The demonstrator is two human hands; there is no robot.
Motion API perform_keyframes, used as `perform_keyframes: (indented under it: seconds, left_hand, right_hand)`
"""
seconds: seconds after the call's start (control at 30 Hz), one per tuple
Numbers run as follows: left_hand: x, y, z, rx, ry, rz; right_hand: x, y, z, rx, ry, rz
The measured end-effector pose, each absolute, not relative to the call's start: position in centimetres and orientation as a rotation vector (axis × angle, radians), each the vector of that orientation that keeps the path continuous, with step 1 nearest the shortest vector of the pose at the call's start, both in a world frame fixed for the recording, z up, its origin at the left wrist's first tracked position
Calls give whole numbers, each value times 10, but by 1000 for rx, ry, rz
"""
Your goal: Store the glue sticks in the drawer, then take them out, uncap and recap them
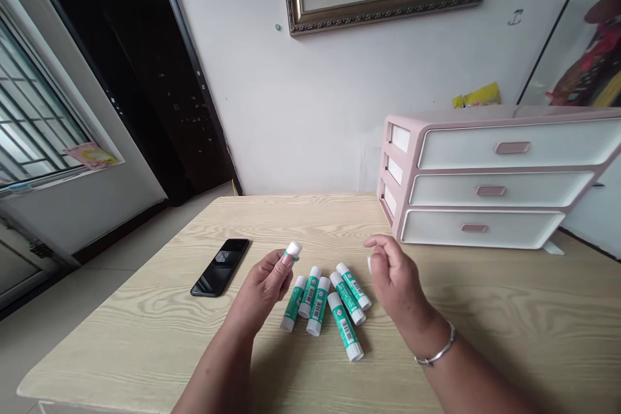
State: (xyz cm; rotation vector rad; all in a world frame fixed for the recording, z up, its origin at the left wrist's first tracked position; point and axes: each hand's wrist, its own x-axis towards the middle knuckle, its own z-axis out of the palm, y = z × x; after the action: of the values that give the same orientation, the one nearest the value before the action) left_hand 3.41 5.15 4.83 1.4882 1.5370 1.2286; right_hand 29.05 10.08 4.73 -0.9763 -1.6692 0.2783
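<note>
Green-and-white tube (293,250) held above a pale desk (145,336), 6 more laid out below

A person's left hand (262,286) grips 1 tube near the center of the frame, thumb pressed along it. The white end points up and to the right; a sliver of green shows just under it, and the fingers hide the rest. The right hand (395,278), right of center, hangs over the desk with its fingers curled and the index finger reaching furthest left. A small white spot shows by the thumb; whether it is a nail or something grasped cannot be told. A silver bracelet (439,349) circles the right wrist.

At lower center, between the forearms, 6 slim tubes lie on the desk, each wrapped in a green label between white ends. The 3 tubes on the left (309,292) tilt with their upper ends to the right; the 3 tubes on the right (347,298) slant the opposite way, the lowest lying nearest the bottom of the frame. Barcodes stand out on several labels.

Left of center lies a black phone (220,267), screen up. At right, a pink-and-white cabinet (491,191) shows 3 drawers, with a yellow packet (478,97) at its rear edge. A gilt picture frame (388,14) hangs at the top of the frame.
</note>
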Motion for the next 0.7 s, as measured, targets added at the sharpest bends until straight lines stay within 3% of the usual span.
perform_keyframes:
  seconds: [0.13, 0.23, 0.4, 0.7]
  left_hand:
    - [22, 59, 49, 1665, 2331, 887]
    - [10, 62, 43, 1651, 2643, 503]
    - [-4, 64, 32, 1630, 2804, 208]
    - [-16, 64, 25, 1531, 2882, 171]
  right_hand:
    - [286, 110, 38, -1106, -1730, 334]
    - [289, 115, 37, -1161, -1666, 347]
    - [290, 124, 35, -1260, -1706, 468]
    - [301, 135, 24, -1713, -2015, 445]
